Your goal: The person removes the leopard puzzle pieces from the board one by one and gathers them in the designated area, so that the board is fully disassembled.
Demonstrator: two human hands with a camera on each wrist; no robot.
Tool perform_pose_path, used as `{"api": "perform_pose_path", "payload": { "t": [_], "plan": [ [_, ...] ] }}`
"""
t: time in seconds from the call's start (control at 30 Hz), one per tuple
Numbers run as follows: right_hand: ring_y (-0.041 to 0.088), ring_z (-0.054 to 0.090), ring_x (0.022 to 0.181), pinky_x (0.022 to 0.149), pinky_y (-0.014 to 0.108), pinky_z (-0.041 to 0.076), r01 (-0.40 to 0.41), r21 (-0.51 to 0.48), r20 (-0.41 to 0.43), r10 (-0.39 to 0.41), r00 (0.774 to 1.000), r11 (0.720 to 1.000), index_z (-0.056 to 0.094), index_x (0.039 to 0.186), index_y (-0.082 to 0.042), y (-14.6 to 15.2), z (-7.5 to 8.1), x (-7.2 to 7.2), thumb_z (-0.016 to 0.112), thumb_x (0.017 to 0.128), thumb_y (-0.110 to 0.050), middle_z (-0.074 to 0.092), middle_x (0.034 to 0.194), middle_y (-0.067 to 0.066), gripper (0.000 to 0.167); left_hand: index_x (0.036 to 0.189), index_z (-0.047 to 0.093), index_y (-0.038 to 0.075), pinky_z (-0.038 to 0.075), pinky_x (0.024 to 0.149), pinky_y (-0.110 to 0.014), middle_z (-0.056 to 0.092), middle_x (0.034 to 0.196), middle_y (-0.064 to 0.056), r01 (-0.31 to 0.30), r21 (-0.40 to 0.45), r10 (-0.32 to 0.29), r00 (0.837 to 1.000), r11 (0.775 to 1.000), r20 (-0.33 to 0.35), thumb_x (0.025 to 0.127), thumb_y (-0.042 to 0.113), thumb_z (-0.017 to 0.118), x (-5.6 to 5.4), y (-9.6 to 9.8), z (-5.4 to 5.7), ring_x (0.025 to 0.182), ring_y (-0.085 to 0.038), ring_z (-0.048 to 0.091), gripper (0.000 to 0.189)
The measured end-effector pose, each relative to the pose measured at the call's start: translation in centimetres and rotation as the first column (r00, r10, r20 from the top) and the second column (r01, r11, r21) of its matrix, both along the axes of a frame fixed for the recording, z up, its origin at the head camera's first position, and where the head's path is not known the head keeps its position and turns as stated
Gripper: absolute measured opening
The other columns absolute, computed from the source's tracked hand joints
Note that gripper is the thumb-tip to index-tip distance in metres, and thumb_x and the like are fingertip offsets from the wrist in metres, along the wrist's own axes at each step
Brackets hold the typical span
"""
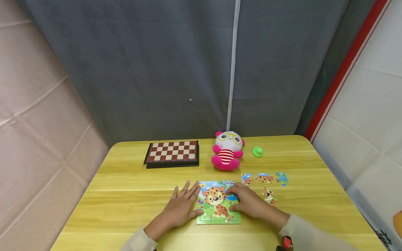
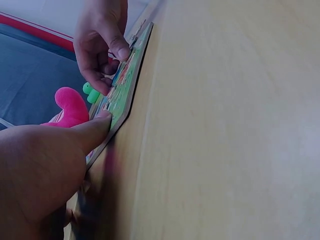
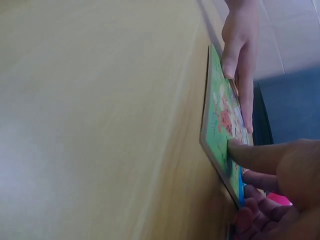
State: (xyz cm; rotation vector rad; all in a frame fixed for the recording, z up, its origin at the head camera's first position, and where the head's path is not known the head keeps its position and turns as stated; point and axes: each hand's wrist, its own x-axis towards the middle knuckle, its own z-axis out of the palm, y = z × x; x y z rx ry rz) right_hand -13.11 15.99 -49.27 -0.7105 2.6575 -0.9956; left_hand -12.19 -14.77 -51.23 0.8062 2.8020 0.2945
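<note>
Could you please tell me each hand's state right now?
Left hand: open, touching the puzzle.
Right hand: fingers curled, touching the puzzle; whether holding cannot be told.

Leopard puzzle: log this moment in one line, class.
left hand: touching left side of leopard puzzle | right hand: touching its right side | loose pieces: right of puzzle

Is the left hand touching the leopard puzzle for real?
Touching. The left wrist view shows it: the thumb of the left hand rests its tip on the top of the leopard puzzle, near the edge.
</note>
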Motion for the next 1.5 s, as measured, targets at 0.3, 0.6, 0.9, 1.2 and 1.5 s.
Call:
{"api": "perform_pose_path", "payload": {
  "t": [0.3, 0.6, 0.9, 1.2, 1.5],
  "plan": [
    [0.024, 0.062, 0.109, 0.098, 0.052, 0.053, 0.008, 0.013, 0.006, -0.008, 1.000, 1.000, 0.068, 0.117, -0.008, -0.8, 0.8, 0.1, 0.088, 0.079, -0.014, 0.059, 0.113, 0.001, 0.044, 0.166, 0.018, 0.014, 0.012, 0.120, -0.072, 0.006, 0.174, 0.000, -0.009, -0.022, 0.010, 1.000, 1.000, 0.029, 0.098, 0.072, 0.043, 0.0, 0.1, 0.8, 0.159, -0.037, 0.005, 0.093],
    [0.021, 0.058, 0.106, 0.096, 0.052, 0.053, 0.012, -0.004, 0.019, -0.012, 1.000, 1.000, 0.063, 0.112, -0.013, -1.1, 0.8, 0.0, 0.089, 0.077, -0.010, 0.055, 0.110, 0.001, 0.043, 0.162, 0.030, 0.005, 0.018, 0.112, -0.081, 0.013, 0.173, -0.009, -0.134, -0.048, 0.135, 0.991, 0.990, 0.023, 0.088, 0.084, 0.046, 0.7, 2.9, 1.7, 0.156, -0.046, 0.012, 0.109],
    [0.031, 0.063, 0.113, 0.096, 0.056, 0.053, -0.014, -0.041, 0.045, 0.016, 0.999, 0.999, 0.055, 0.109, -0.018, -1.1, 0.7, -0.1, 0.087, 0.079, -0.007, 0.066, 0.113, 0.003, 0.046, 0.161, 0.030, 0.000, 0.021, 0.112, -0.080, 0.015, 0.171, -0.017, -0.212, -0.125, 0.207, 0.977, 0.969, -0.046, 0.079, 0.093, 0.042, 1.3, 4.8, 1.1, 0.154, -0.050, 0.015, 0.124],
    [0.014, 0.058, 0.084, 0.071, 0.031, 0.050, -0.050, -0.039, 0.001, 0.050, 0.999, 0.998, 0.052, 0.105, -0.016, -1.1, 0.9, 0.0, 0.080, 0.086, -0.002, 0.064, 0.090, -0.002, 0.037, 0.161, 0.029, 0.001, 0.020, 0.113, -0.079, 0.012, 0.171, -0.017, -0.224, -0.120, 0.219, 0.974, 0.967, -0.055, 0.077, 0.095, 0.042, 1.4, 4.9, 0.8, 0.154, -0.050, 0.014, 0.127],
    [0.009, 0.051, 0.070, 0.062, 0.025, 0.045, -0.019, -0.054, -0.016, 0.018, 1.000, 0.998, 0.055, 0.104, -0.016, -1.1, 1.1, 0.0, 0.077, 0.086, 0.000, 0.058, 0.079, -0.004, 0.033, 0.161, 0.029, 0.000, 0.021, 0.112, -0.080, 0.013, 0.171, -0.018, -0.220, -0.118, 0.214, 0.975, 0.968, -0.057, 0.077, 0.095, 0.043, 1.3, 5.0, 0.7, 0.154, -0.050, 0.014, 0.128]
  ]
}}
